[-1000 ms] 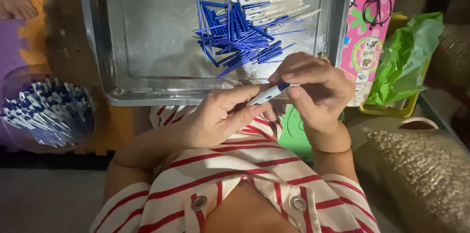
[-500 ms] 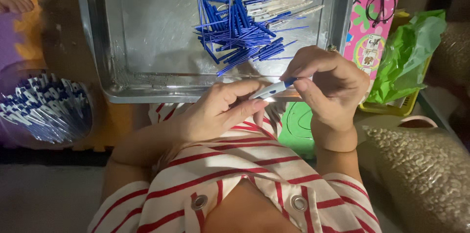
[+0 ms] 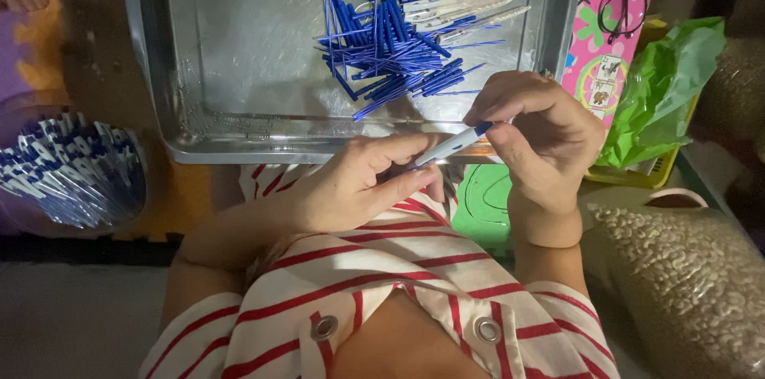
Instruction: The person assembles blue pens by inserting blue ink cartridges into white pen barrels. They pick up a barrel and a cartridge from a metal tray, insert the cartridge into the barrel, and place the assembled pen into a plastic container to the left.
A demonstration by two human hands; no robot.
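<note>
Shiny metal tray (image 3: 239, 68) is lying ahead, holding a heap of thin blue refills (image 3: 390, 44). Left hand (image 3: 358, 184) is gripping a white pen barrel (image 3: 448, 146) just below the tray's near rim. Right hand (image 3: 542, 136) is pinching its blue tip.

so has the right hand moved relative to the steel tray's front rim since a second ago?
Barely. The right hand stays at the steel tray's front rim, pinching the blue tip of the white pen.
</note>
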